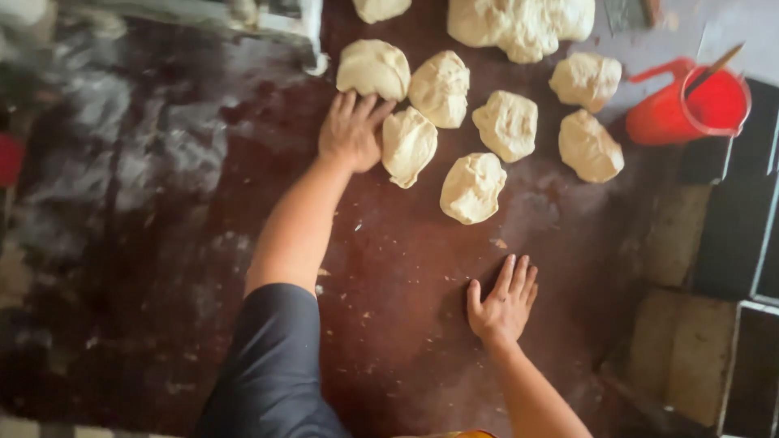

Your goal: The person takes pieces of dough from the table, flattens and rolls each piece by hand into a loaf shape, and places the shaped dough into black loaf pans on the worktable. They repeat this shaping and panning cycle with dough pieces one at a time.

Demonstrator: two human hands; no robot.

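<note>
At centre frame, the left hand [350, 131] rests open against a pale, lumpy dough piece [408, 145]; the right hand [503, 303] lies flat, fingers spread, on the dark brown floured table [162, 243], best kept braced.

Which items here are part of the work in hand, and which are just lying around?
In use:
- left hand, touching a dough piece
- right hand, flat on the dark worktop
- other portioned dough pieces
- large dough mass

Lying about:
- red jug holding a stick
- dark trays at right
</note>
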